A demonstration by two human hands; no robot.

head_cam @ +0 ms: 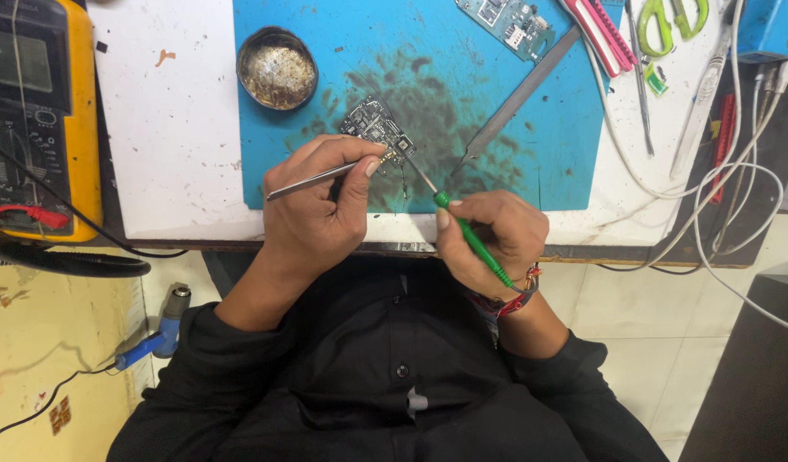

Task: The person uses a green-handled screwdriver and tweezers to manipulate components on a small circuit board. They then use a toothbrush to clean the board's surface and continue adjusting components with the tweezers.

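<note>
Both hands grip tools; left hand (pixel 313 214) pinches metal tweezers (pixel 313 177), right hand (pixel 492 235) holds a green-handled probe (pixel 471 239), both tips meeting at a small circuit board (pixel 377 128) lying on the stained blue mat (pixel 497 154). Board looks light, stiff, fragile; better held by its edges. White bench is crowded; a round tin (pixel 277 68), a file (pixel 518 96), a yellow meter (pixel 35 111) near.

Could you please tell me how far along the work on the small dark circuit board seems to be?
Done, by the look of it: the dark circuit board lies bare on the blue mat. In hand: the left hand presses metal tweezers to its edge, while the right hand brings a green-handled tool to the same spot. Left: cannot tell; a second board lies at the mat's far edge.
</note>
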